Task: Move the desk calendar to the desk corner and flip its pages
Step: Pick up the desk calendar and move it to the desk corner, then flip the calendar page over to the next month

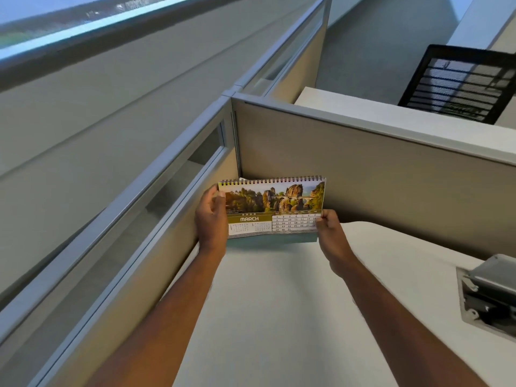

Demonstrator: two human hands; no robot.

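White desk (pixel 279 303) corner reached; our left hand (pixel 211 216) and right hand (pixel 329 227) fingers pinch the spiral-bound March desk calendar (pixel 272 208); loose pages could tear.

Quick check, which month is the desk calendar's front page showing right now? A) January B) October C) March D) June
C. The desk calendar reads "MARCH" on the green band under the rock-bridge photo, with the left hand on its left edge and the right hand pinching the lower right corner.
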